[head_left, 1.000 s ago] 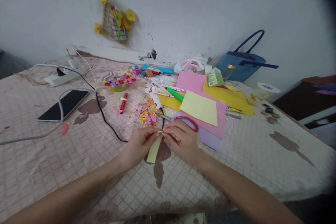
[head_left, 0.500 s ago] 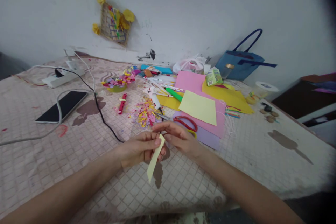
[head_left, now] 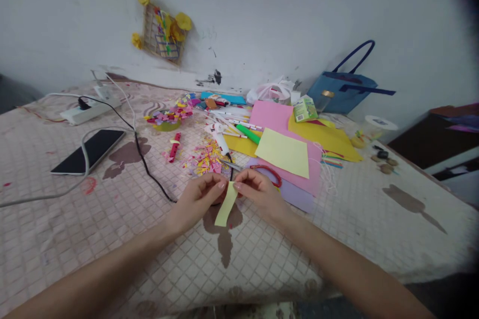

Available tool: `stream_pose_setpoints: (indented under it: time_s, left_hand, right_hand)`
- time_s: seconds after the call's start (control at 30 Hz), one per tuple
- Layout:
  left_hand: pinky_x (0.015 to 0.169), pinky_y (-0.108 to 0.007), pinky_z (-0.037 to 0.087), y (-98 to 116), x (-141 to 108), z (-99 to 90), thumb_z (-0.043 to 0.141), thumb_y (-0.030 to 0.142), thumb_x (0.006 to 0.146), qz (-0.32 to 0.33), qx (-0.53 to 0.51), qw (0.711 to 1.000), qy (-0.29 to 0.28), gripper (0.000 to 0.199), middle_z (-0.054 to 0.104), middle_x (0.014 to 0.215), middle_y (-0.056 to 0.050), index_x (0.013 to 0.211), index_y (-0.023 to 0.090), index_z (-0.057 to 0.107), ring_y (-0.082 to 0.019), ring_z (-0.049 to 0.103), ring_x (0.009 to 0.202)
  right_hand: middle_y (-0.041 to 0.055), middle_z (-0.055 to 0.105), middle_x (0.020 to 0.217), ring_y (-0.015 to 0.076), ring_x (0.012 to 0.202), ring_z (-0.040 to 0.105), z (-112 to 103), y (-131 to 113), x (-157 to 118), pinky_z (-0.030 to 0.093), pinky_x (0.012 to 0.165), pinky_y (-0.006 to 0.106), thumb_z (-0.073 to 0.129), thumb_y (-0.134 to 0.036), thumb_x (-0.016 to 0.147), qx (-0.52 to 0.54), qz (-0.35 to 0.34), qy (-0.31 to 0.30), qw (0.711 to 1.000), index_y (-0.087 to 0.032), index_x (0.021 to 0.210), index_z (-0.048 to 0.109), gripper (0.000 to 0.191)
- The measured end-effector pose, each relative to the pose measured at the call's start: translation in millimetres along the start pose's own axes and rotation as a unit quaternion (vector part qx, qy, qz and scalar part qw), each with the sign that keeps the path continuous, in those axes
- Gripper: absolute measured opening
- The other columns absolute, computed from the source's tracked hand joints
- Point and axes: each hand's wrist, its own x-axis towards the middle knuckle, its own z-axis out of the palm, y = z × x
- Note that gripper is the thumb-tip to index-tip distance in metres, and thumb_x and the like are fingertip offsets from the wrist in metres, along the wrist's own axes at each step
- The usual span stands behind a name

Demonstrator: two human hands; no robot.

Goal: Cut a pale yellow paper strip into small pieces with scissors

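Note:
A pale yellow paper strip (head_left: 225,209) hangs from the fingers of both hands, its loose end pointing down toward me. My left hand (head_left: 200,199) pinches the strip's top left corner between thumb and fingers. At the top right corner my right hand (head_left: 260,193) pinches it in the same way. Just beyond the hands lie red-handled scissors (head_left: 271,173), partly covered by the right hand. A white glue gun (head_left: 217,138) rests behind a heap of small paper cuttings (head_left: 207,159).
To the right are a pale yellow sheet (head_left: 283,152), pink paper (head_left: 267,114) and a purple sheet (head_left: 297,195). On the left a black cable (head_left: 149,174) crosses the cloth near a tablet (head_left: 90,152) and a power strip (head_left: 88,111). A blue bag (head_left: 344,92) stands against the wall.
The strip has risen and swung so its lower end hangs away from me more than before. My right hand has closed on its top edge, and the left hand has turned upright.

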Motion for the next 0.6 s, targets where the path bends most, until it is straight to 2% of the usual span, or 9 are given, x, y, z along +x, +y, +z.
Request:
stream_pose_setpoints:
  time_s: [0.1, 0.2, 0.43, 0.6]
  left_hand:
    - [0.066, -0.025, 0.048, -0.9, -0.8, -1.2, 0.057, 0.033, 0.080, 0.021, 0.028, 0.999, 0.001, 0.020, 0.063, 0.078, -0.003, 0.086, 0.015, 0.060, -0.013, 0.058, 0.070]
    - [0.063, -0.025, 0.047, -4.0, -0.6, -1.7, 0.059, 0.032, 0.079, 0.018, 0.040, 0.999, 0.012, 0.018, 0.062, 0.074, -0.003, 0.082, 0.014, 0.060, -0.013, 0.058, 0.067]
    - [0.060, -0.022, 0.047, -2.5, 1.4, -0.3, 0.061, 0.033, 0.076, 0.000, -0.009, 0.999, 0.044, 0.019, 0.060, 0.067, 0.001, 0.075, 0.014, 0.058, -0.010, 0.057, 0.062]
    - [0.062, -0.023, 0.048, -1.2, 1.5, 0.1, 0.062, 0.033, 0.075, -0.007, -0.002, 0.999, 0.045, 0.019, 0.060, 0.068, 0.000, 0.074, 0.014, 0.058, -0.011, 0.057, 0.063]
  right_hand:
    - [-0.0021, 0.053, 0.069, 0.0097, 0.061, 0.049, 0.0, 2.7, -0.2, 0.040, 0.057, 0.023, 0.062, -0.032, 0.077, -0.025, 0.005, -0.006, 1.000, -0.018, 0.077, 0.055, 0.016]
    - [-0.0021, 0.053, 0.069, 0.0093, 0.061, 0.048, 0.4, 4.3, -0.9, 0.039, 0.055, 0.022, 0.062, -0.031, 0.077, -0.044, -0.012, -0.010, 0.999, -0.018, 0.078, 0.056, 0.015]
    - [-0.0010, 0.054, 0.076, 0.0105, 0.066, 0.050, 2.2, 0.4, -3.8, 0.041, 0.057, 0.022, 0.063, -0.033, 0.077, -0.033, -0.014, -0.024, 0.999, -0.019, 0.087, 0.056, 0.018]
    - [-0.0010, 0.055, 0.075, 0.0104, 0.065, 0.051, 1.4, 1.8, -3.1, 0.041, 0.058, 0.023, 0.063, -0.035, 0.077, -0.051, -0.019, -0.011, 0.998, -0.019, 0.083, 0.057, 0.018]
